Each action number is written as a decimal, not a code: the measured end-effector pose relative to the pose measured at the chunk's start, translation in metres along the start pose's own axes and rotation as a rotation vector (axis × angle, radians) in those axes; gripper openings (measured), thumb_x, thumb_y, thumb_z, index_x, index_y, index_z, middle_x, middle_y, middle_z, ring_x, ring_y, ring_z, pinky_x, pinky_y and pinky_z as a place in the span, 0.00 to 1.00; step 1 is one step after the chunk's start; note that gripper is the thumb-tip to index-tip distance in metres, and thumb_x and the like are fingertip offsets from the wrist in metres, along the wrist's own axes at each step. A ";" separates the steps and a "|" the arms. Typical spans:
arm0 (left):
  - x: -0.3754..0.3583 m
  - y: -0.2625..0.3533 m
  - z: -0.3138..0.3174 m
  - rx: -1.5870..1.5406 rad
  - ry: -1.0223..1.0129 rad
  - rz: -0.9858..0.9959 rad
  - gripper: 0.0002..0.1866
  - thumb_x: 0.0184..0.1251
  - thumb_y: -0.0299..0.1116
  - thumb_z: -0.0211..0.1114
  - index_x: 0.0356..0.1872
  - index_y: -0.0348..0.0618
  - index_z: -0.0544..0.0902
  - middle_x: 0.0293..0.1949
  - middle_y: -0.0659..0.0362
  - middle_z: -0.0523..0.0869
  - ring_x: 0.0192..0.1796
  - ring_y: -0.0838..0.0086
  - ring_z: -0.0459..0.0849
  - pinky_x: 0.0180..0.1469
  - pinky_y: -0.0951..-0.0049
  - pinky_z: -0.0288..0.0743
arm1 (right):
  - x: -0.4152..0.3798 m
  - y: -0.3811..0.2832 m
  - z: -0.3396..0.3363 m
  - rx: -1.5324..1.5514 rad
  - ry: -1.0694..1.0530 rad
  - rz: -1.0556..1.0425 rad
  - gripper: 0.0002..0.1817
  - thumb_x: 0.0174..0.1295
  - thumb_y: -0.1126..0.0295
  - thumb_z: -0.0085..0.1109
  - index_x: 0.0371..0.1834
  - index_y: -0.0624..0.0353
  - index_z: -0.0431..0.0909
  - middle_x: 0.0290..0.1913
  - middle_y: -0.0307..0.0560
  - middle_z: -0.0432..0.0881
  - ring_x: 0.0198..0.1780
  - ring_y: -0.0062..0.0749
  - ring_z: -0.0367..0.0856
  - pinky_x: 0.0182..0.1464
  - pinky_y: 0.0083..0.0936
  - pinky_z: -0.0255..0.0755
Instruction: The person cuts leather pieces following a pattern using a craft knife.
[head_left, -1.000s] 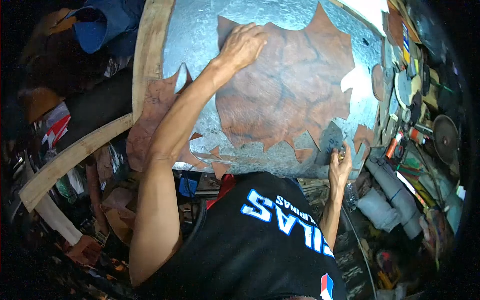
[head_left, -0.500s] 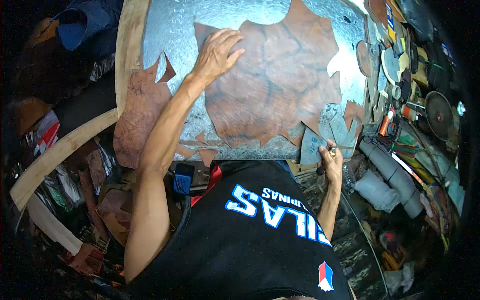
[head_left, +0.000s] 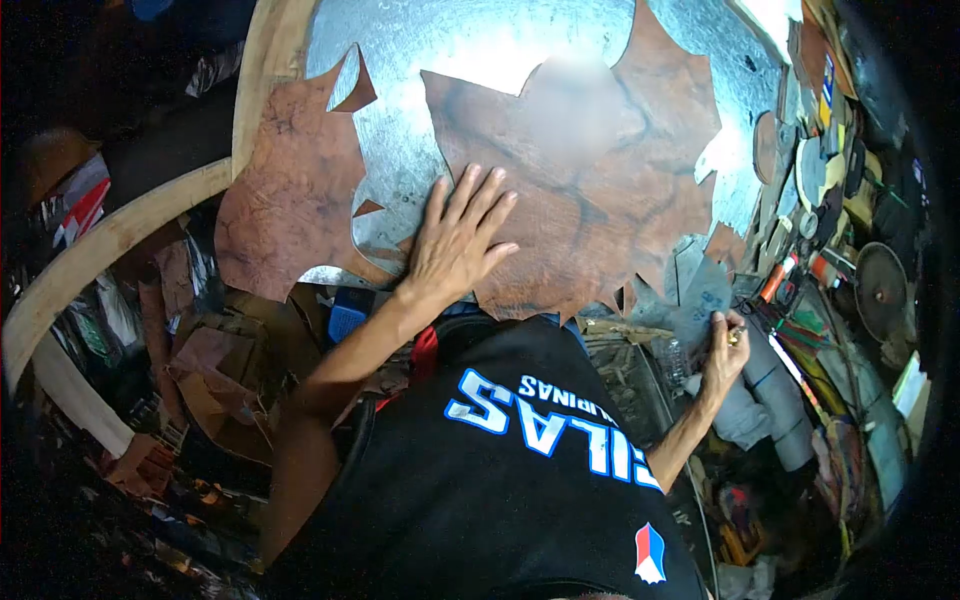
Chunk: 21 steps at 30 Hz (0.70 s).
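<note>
A large brown leather piece (head_left: 600,230) with dark vein-like marks and a jagged outline lies on the metal-topped table (head_left: 395,130). My left hand (head_left: 462,235) rests flat on its lower left edge, fingers spread. At the lower right, my right hand (head_left: 732,342) pinches the edge of a thin grey template (head_left: 705,298) with writing on it. A small brass-coloured item shows at those fingers, too small to name. The template's upper part lies close to the leather's lower right corner.
A second brown leather piece (head_left: 295,190) lies at the left of the table, inside the wooden rim (head_left: 265,60). Templates, an orange-capped container (head_left: 778,278), a round disc (head_left: 880,288) and grey rolls (head_left: 780,410) crowd the right. A blue object (head_left: 348,315) sits below the table edge.
My left hand has slid from the leather's upper left to its lower left edge. My right hand has moved right with the grey template. The view has shifted, and the leather sits nearer my body.
</note>
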<state>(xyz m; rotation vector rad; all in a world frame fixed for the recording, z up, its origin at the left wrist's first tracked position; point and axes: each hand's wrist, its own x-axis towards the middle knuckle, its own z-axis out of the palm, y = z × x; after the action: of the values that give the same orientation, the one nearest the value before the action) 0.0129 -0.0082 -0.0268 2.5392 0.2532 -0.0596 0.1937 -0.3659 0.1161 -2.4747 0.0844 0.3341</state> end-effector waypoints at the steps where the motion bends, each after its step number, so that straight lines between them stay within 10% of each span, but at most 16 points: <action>1: -0.004 -0.003 -0.004 0.040 -0.003 -0.011 0.33 0.65 0.55 0.62 0.68 0.51 0.72 0.75 0.56 0.61 0.78 0.54 0.52 0.76 0.44 0.44 | 0.008 -0.001 -0.005 -0.032 0.023 0.057 0.11 0.67 0.66 0.64 0.40 0.64 0.78 0.32 0.31 0.72 0.33 0.14 0.64 0.37 0.13 0.60; 18: 0.024 -0.057 -0.023 0.172 0.240 -0.182 0.28 0.69 0.51 0.60 0.67 0.54 0.76 0.76 0.61 0.62 0.78 0.48 0.49 0.76 0.37 0.40 | 0.069 -0.167 0.236 0.211 -0.608 -0.256 0.15 0.65 0.75 0.59 0.55 0.60 0.81 0.31 0.37 0.82 0.31 0.19 0.75 0.34 0.20 0.70; 21: 0.025 -0.055 -0.024 0.181 0.243 -0.201 0.25 0.72 0.48 0.58 0.67 0.53 0.76 0.76 0.61 0.63 0.78 0.48 0.51 0.76 0.39 0.41 | 0.066 -0.169 0.249 0.384 -0.701 -0.232 0.14 0.67 0.75 0.59 0.55 0.58 0.81 0.20 0.27 0.70 0.18 0.11 0.61 0.19 0.15 0.54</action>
<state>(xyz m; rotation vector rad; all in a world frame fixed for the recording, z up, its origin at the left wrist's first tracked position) 0.0263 0.0538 -0.0398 2.6908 0.6243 0.1559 0.2274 -0.0799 0.0072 -1.8490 -0.3895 0.9581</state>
